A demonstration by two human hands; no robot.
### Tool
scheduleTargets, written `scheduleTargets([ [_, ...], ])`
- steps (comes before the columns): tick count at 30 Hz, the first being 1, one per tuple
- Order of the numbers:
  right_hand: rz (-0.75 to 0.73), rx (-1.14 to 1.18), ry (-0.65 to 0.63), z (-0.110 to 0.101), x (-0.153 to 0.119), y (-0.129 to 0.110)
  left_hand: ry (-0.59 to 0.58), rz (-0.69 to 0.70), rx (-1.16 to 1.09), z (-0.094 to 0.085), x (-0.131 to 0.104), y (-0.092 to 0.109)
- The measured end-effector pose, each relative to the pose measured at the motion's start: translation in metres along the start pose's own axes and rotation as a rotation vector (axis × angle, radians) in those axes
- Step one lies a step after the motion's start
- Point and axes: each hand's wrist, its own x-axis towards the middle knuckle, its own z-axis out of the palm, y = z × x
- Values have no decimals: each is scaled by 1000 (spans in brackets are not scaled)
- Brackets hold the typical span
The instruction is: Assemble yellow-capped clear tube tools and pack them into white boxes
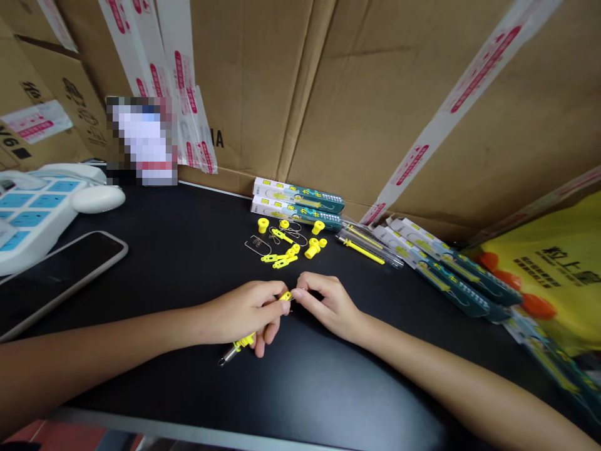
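Note:
My left hand (251, 307) is closed around a yellow spring scale rod (244, 342). A metal spring with a looped end (228, 357) sticks out below that hand, and a flat yellow tip (285, 297) shows between thumb and forefinger. Against this tip, my right hand (331, 304) pinches a thin metal wire piece (303, 290), perhaps a hook; its shape is mostly covered by fingers. Just beyond the hands lie loose yellow caps (312, 248), flat yellow tabs (284, 262), and bent wire hooks (259, 245).
Printed spring scale boxes (297, 212) lie at the back, others (436, 269) to the right. Clear tubes (370, 244) with yellow rods sit between them. A phone (61, 275) and white power strip (42, 200) are left. A yellow bag (554, 269) stands right; cardboard (253, 81) walls the back.

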Motion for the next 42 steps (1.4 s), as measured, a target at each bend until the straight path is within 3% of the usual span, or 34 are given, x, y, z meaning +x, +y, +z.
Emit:
scheduleTargets([
  [6,-34,12,-71,-2,1,-3,65,66,17,-3,0,-2],
  [13,-71,-38,-64,-1,1,-3,31,48,104,-5,0,-1],
  [31,-5,-40,-102,-2,4,-8,18,-21,102,-7,0,3],
  [42,38,-18,-106,0,4,-5,-1,7,99,-7,2,1],
])
